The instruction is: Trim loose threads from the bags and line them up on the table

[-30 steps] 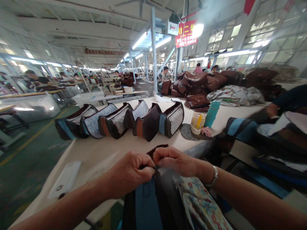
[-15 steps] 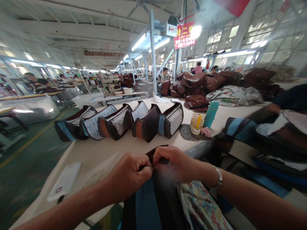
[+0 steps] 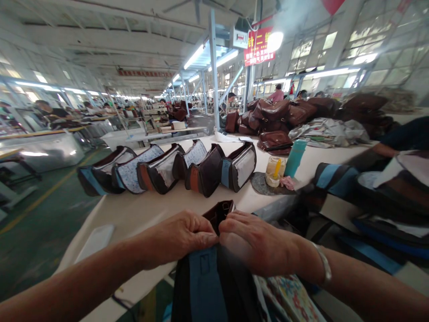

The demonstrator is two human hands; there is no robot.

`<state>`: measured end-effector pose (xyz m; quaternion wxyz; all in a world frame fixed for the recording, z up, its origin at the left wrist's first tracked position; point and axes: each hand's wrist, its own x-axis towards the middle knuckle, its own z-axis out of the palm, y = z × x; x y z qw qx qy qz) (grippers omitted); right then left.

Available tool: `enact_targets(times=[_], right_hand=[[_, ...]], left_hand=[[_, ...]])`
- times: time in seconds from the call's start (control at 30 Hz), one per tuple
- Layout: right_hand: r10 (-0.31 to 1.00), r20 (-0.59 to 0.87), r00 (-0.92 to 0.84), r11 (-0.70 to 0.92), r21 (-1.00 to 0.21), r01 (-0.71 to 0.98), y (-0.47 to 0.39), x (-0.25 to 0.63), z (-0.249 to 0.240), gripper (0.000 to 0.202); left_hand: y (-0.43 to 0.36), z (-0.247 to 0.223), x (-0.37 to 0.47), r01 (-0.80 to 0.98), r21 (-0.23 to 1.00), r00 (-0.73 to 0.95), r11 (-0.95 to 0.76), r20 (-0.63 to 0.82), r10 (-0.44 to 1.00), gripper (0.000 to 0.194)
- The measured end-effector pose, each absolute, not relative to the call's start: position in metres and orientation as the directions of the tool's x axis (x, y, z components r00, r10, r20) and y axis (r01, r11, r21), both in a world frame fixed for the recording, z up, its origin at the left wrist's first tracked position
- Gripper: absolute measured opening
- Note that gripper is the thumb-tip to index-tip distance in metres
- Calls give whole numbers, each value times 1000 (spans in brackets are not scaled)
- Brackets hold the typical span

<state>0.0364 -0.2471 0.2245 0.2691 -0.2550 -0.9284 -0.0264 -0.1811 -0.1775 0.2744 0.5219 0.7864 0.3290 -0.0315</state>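
Note:
A black bag (image 3: 231, 286) with a blue stripe and a brown inside stands upright close in front of me, at the near edge of the table. My left hand (image 3: 187, 235) pinches its top edge just above the blue stripe, thumb and fingers closed. Right beside it, my right hand (image 3: 251, 239) grips the same edge with bent fingers; some of them are hidden behind the hand. A metal ring shows inside the bag's opening. Flowered cloth (image 3: 291, 293) lies against the bag's right side, below my right wrist.
Several unfinished bags (image 3: 204, 172) stand in a row across the table (image 3: 144, 212). Behind them rise brown leather bags (image 3: 275, 112). A glue jar (image 3: 275, 172) and a teal bottle (image 3: 295, 158) stand right of the row. At far right is a co-worker's arm (image 3: 385, 150) near more bags; a white phone (image 3: 97, 239) lies left.
Both hands have shifted along the bag's top edge and the right hand has turned over it. More of the bag's brown opening and its metal ring now shows.

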Motion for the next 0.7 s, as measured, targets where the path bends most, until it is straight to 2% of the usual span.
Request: enact_targets(times=[0.03, 0.1, 0.17, 0.2, 0.27, 0.4, 0.47, 0.6, 0.7], right_hand=[[467, 530, -708, 876, -168, 452, -249, 38, 223, 15], [573, 568, -591, 818, -443, 368, -252, 41, 220, 14], [740, 499, -451, 650, -702, 290, -252, 44, 223, 18], [794, 438, -422, 573, -771, 278, -250, 45, 227, 21], [788, 364, -496, 539, -797, 273, -242, 46, 238, 22], [599, 313, -737, 624, -759, 185, -226, 45, 252, 26], [580, 323, -748, 624, -766, 153, -222, 45, 249, 24], [644, 360, -674, 623, -758, 191, -225, 45, 236, 21], [677, 374, -634, 613, -764, 203, -229, 47, 230, 22]], left_hand=[[-180, 275, -181, 533, 795, 797, -291, -356, 488, 36], [-185, 277, -181, 482, 766, 833, -426, -249, 495, 30], [-191, 278, -180, 437, 721, 857, -538, -150, 494, 27], [-193, 279, -179, 422, 701, 863, -574, -118, 491, 26], [-196, 277, -178, 407, 674, 869, -616, -79, 488, 26], [-195, 273, -178, 403, 649, 870, -646, -53, 490, 29], [-190, 273, -181, 415, 674, 869, -611, -97, 485, 33], [-176, 281, -189, 443, 787, 858, -429, -234, 458, 50], [-169, 288, -193, 470, 782, 842, -408, -260, 473, 54]])
